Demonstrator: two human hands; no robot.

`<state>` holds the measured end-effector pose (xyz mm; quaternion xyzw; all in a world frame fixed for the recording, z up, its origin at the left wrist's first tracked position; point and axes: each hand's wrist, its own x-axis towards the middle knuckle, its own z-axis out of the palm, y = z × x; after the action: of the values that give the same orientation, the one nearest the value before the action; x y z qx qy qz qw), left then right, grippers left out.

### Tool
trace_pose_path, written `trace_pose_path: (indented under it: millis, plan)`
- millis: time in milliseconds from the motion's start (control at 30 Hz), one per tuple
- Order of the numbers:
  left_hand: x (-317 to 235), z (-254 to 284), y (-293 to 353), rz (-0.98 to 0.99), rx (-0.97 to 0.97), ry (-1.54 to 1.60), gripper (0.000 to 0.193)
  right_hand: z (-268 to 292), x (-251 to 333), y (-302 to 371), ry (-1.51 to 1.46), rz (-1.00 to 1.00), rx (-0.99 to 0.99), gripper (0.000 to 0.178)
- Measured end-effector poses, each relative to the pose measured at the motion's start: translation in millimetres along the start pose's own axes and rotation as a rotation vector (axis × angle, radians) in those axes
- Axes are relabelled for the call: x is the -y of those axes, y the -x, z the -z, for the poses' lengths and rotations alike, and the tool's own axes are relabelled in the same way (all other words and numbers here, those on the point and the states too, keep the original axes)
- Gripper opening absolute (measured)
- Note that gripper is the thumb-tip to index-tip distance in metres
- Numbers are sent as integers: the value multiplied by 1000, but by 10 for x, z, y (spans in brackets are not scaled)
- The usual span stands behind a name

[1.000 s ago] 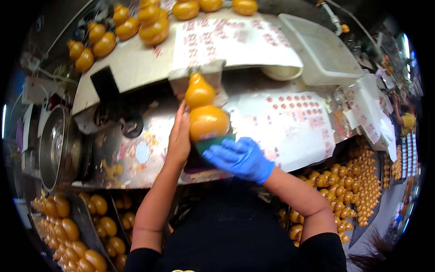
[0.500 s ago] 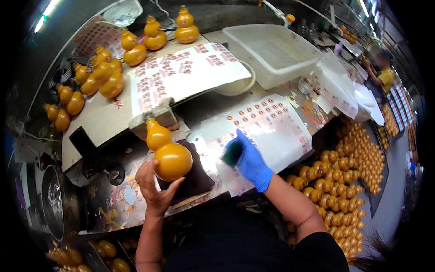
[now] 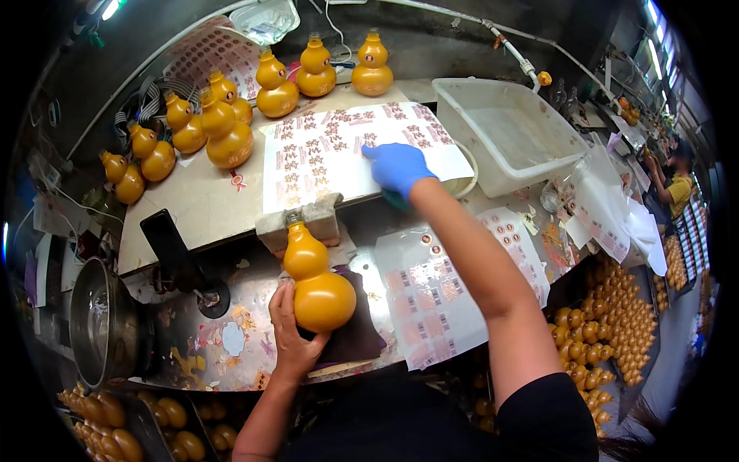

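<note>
My bare left hand (image 3: 296, 339) is wrapped round the lower bulb of a yellow gourd-shaped bottle (image 3: 325, 302). The bottle leans with its glass neck against a cloth-covered block (image 3: 271, 231), over a dark folded cloth (image 3: 360, 327). In a blue glove, my right hand (image 3: 402, 168) is over a white sheet of small red-brown decals (image 3: 319, 165), its forefinger stretched to the printed marks. Part of a dark green pad (image 3: 396, 200) shows beneath that palm; the curled fingers holding it are mostly hidden.
Several finished-looking gourd bottles (image 3: 229, 138) line the board's back and left. A translucent tub (image 3: 508, 146) stands behind, right. Another decal sheet (image 3: 427, 308) lies under my right forearm. A phone on a stand (image 3: 173, 242) and a metal pan (image 3: 98, 323) are left. Many bottles (image 3: 589, 331) fill the right.
My right hand has moved from the nearer decal sheet up and away to the white sheet on the board, taking the green pad along. My left hand still holds the bottle; the view has shifted.
</note>
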<state>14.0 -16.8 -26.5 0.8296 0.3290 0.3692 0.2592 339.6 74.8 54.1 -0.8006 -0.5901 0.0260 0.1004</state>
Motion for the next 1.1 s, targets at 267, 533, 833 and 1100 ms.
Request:
trace_pose_path:
  millis: [267,533,833,1100]
  plan:
    - [50,-24,35,9,1,32,91,-369,-222,1091,-1162,-291,-314,28]
    - [51,57,21,42,42,2,96,-710,96,933,-1812,-547,-314,22]
    - [-18,144,17,102,75,-49,93,154,106,1274,-952,27,93,16]
    - [51,126,12,72,77,39,98,356,799,1460,-1223,194,713,14]
